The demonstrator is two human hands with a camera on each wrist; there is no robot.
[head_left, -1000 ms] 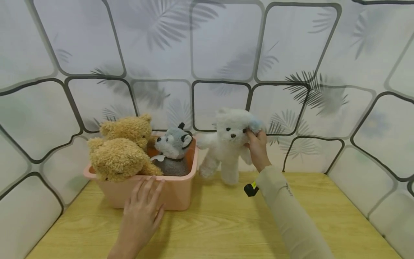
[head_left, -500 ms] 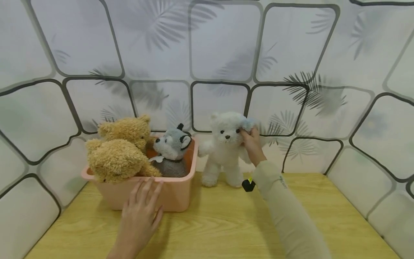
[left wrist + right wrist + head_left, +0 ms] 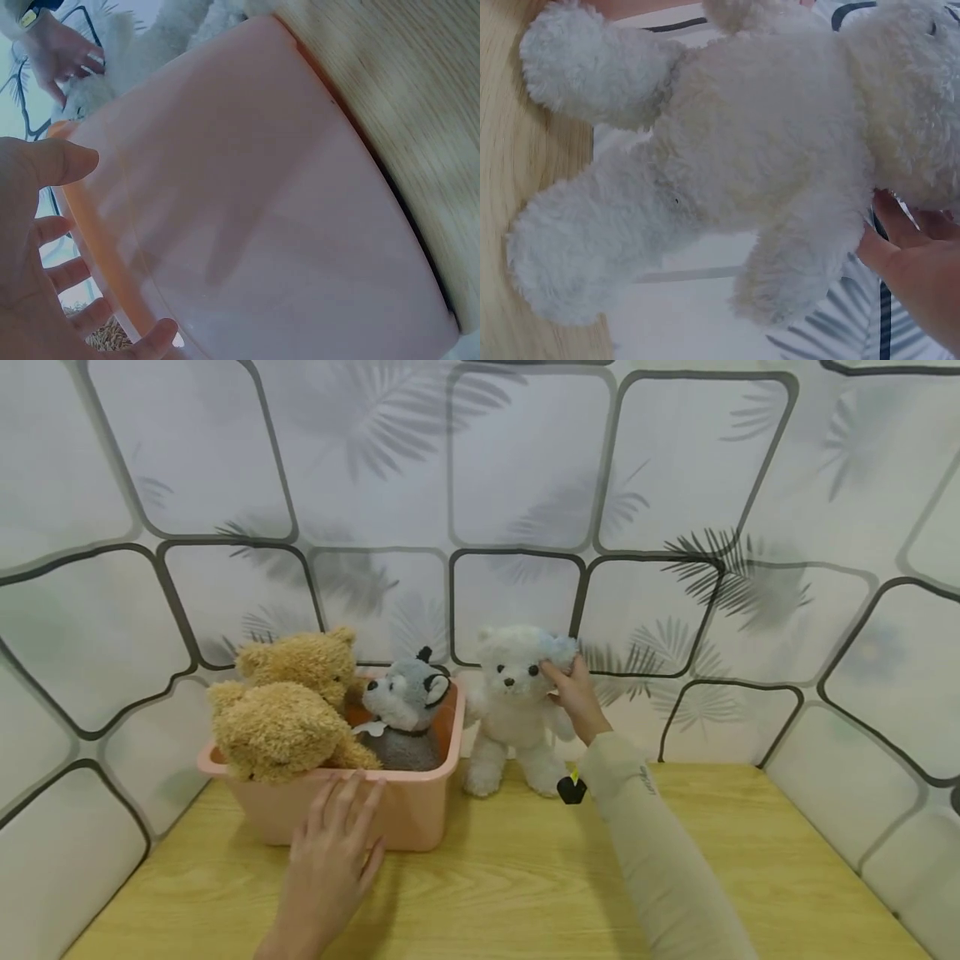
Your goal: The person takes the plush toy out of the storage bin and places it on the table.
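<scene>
- bin (image 3: 408,810) sits on the surface (image 3: 525,885), left side
- in it: front teddy (image 3: 273,735), back teddy (image 3: 303,664) behind that, husky (image 3: 405,750) right of both
- third teddy (image 3: 513,722) is just right of the bin
- left hand (image 3: 322,868) at bin's front, right hand (image 3: 579,697) by third teddy's head

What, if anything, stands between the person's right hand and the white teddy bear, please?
Nothing visible does: the right hand grips the white teddy bear at the side of its head. The pink bin stands on the bear's opposite side, so it is not in between.
</scene>
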